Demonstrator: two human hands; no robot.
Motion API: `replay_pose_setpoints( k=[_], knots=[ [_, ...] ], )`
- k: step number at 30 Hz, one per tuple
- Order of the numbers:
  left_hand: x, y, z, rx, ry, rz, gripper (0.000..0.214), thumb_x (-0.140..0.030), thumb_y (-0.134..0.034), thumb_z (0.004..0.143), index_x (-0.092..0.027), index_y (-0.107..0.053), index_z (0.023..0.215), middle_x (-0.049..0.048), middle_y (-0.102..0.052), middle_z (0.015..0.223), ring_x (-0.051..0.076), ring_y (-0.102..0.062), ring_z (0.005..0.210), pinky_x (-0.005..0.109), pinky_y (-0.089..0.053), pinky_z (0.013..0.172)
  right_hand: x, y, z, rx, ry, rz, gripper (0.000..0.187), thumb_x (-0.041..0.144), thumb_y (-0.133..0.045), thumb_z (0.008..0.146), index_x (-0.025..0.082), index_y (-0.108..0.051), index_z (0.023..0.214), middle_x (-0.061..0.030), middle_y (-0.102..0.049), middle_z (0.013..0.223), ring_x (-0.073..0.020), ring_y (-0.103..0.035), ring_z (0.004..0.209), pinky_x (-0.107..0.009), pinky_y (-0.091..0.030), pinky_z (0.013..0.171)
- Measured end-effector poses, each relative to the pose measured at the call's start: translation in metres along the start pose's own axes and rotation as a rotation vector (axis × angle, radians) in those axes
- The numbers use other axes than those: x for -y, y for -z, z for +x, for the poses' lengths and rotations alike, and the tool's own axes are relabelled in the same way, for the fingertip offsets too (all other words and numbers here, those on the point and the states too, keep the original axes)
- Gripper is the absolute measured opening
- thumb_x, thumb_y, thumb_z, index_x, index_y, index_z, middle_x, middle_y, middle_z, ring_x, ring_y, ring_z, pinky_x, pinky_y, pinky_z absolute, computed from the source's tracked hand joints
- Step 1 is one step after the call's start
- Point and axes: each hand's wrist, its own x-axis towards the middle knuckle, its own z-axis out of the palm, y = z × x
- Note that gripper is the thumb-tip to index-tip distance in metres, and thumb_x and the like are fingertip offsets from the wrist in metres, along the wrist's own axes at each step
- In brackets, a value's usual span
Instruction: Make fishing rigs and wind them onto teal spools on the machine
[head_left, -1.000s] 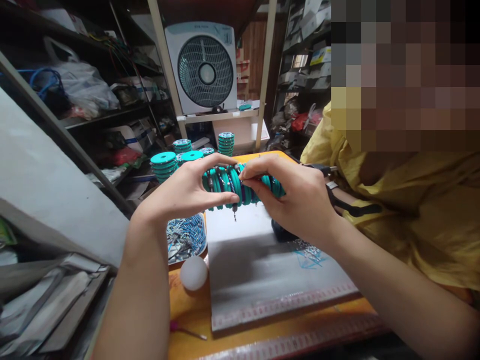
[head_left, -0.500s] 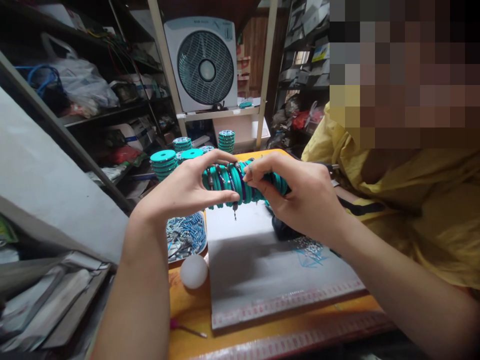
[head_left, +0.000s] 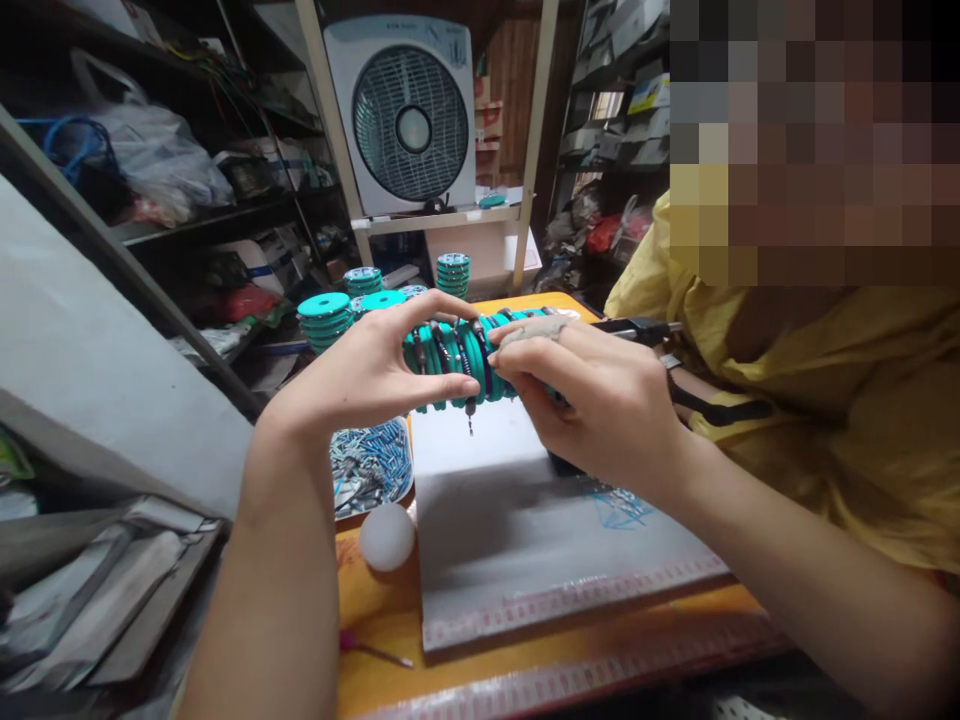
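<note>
My left hand [head_left: 382, 365] is wrapped round a row of teal round spools [head_left: 442, 350], lying on its side above the white board. Dark beaded lines and small dark fittings show in the grooves between the spools. From the underside hangs a small metal-tipped piece [head_left: 471, 415], just under my left thumb. My right hand [head_left: 592, 385] is closed, thumb and fingertips pinched together against the spools' right part. What sits in that pinch is too small to make out. A greyish patch covers part of my right index finger.
Stacks of teal spools [head_left: 324, 308] stand behind my hands. A tray of small blue pieces [head_left: 375, 460] and a white ball [head_left: 387, 537] sit left of the board [head_left: 510, 560]. A thin tool [head_left: 382, 655] lies in front. A person in yellow [head_left: 825, 400] is at right.
My right hand has turned and shifted slightly, with its fingers now lower over the spools. A dark rod-like thing behind it shows more. My left hand keeps its hold.
</note>
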Motion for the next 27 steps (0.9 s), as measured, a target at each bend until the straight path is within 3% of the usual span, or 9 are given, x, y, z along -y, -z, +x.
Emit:
replay_pose_setpoints(
  k=[7,12,15,21,24,27],
  knots=[
    [0.0,0.0,0.0,0.003,-0.019,-0.016,0.055,-0.052,-0.07,0.078,-0.025,-0.057,0.123,0.003,-0.064,0.118,0.023,-0.061,0.106,0.031,-0.05,0.081,-0.004,0.0,-0.01,-0.05,0.027,-0.03,0.022,0.012,-0.059,0.091,0.018,-0.068,0.11,-0.0099,-0.071,0.116,-0.0187,-0.069,0.104,-0.03,-0.057,0.095],
    [0.001,0.001,0.001,-0.008,-0.057,-0.008,0.053,-0.05,-0.071,0.079,-0.023,-0.058,0.122,0.0029,-0.064,0.119,0.022,-0.061,0.107,0.03,-0.049,0.083,-0.006,-0.002,-0.013,-0.061,0.107,-0.028,0.019,0.008,-0.061,0.09,0.01,-0.071,0.106,-0.0146,-0.073,0.109,-0.0202,-0.069,0.105,-0.029,-0.055,0.101],
    [0.0,0.001,0.0,-0.009,-0.057,0.002,0.052,-0.049,-0.071,0.079,-0.023,-0.058,0.122,0.0021,-0.065,0.118,0.02,-0.062,0.104,0.029,-0.048,0.082,-0.007,-0.003,-0.017,-0.051,0.135,-0.06,0.024,0.009,-0.062,0.089,0.009,-0.068,0.113,-0.0151,-0.071,0.113,-0.0222,-0.068,0.109,-0.031,-0.055,0.103],
    [0.0,0.0,0.0,-0.02,-0.087,0.005,0.05,-0.045,-0.072,0.079,-0.022,-0.058,0.121,0.0027,-0.064,0.123,0.02,-0.059,0.111,0.029,-0.045,0.093,-0.006,-0.004,-0.025,0.082,0.235,-0.105,0.04,0.008,-0.058,0.09,0.006,-0.057,0.131,-0.0162,-0.063,0.129,-0.0293,-0.05,0.132,-0.042,-0.049,0.11],
    [0.0,0.0,0.001,-0.01,-0.073,-0.004,0.051,-0.047,-0.072,0.079,-0.023,-0.057,0.122,0.0033,-0.063,0.123,0.022,-0.058,0.113,0.032,-0.046,0.094,-0.003,0.006,-0.026,0.17,0.209,-0.086,0.049,0.009,-0.056,0.091,0.007,-0.048,0.14,-0.0152,-0.054,0.14,-0.0285,-0.039,0.14,-0.043,-0.041,0.116],
    [0.001,0.001,0.0,0.011,-0.032,-0.023,0.055,-0.049,-0.071,0.079,-0.025,-0.055,0.125,0.0037,-0.062,0.124,0.023,-0.059,0.111,0.033,-0.048,0.091,-0.002,0.029,-0.033,0.105,0.066,-0.078,0.053,0.012,-0.058,0.09,0.009,-0.046,0.142,-0.017,-0.048,0.145,-0.0308,-0.038,0.141,-0.047,-0.036,0.117]
  ],
)
